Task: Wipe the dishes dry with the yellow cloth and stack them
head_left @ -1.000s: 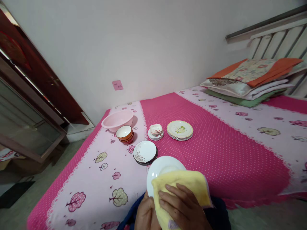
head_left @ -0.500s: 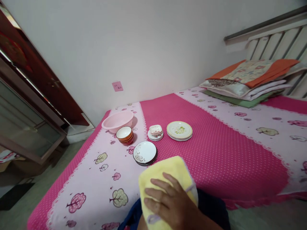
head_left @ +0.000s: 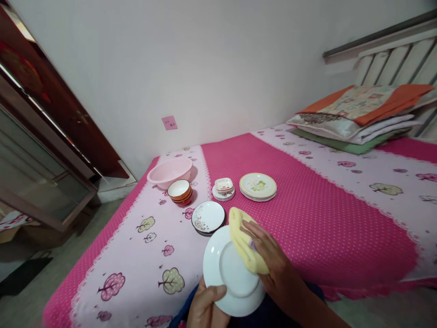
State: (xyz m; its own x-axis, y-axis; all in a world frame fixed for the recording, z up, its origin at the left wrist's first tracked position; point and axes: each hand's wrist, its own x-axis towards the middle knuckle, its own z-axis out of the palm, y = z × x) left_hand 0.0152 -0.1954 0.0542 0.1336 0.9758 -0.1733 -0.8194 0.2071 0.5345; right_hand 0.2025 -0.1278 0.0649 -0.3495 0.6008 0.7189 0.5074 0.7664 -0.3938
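A white plate is held over my lap, its underside ring facing up. My left hand grips its lower left rim, thumb on top and fingers hidden underneath. Against the plate's upper right part lies a folded yellow towel, gripped in my right hand with the fingers bent over the cloth. Just beyond the plate stands a stack of dark-rimmed plates on the bed. Farther back are stacked bowls, small dishes on saucers and a stack of yellow-rimmed plates.
A pink basin sits near the wall on the pink patterned bedspread. Folded bedding is piled at the far right beside the radiator. A dark red door is at the left.
The towel, spread flat under my right hand before, is now bunched at the right side of the plate. The white plate and my left hand have come into view.
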